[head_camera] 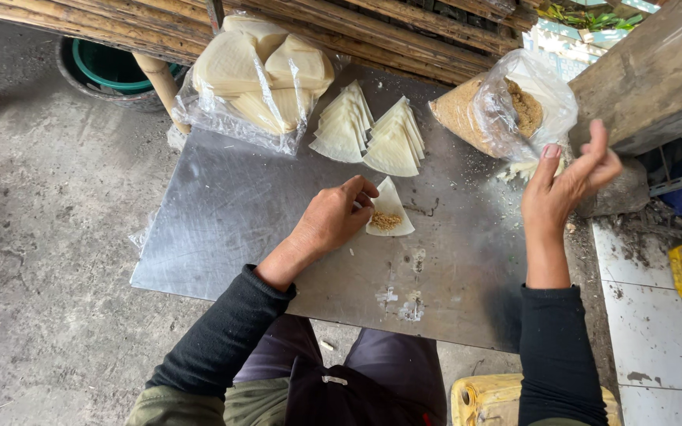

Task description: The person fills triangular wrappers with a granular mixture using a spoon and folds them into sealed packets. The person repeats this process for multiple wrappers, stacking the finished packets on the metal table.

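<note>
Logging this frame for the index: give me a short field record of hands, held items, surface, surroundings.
surface: metal sheet used as a worktop
left hand: left hand rests on a triangular wrapper that carries a small heap of brown filling
right hand: right hand raised, fingers spread, empty, beside an open bag of brown crumbs
stock: two fanned stacks of cut wrappers; plastic bag of uncut wrappers
surroundings: green tub beneath a bamboo bench, yellow jerrycan
</note>
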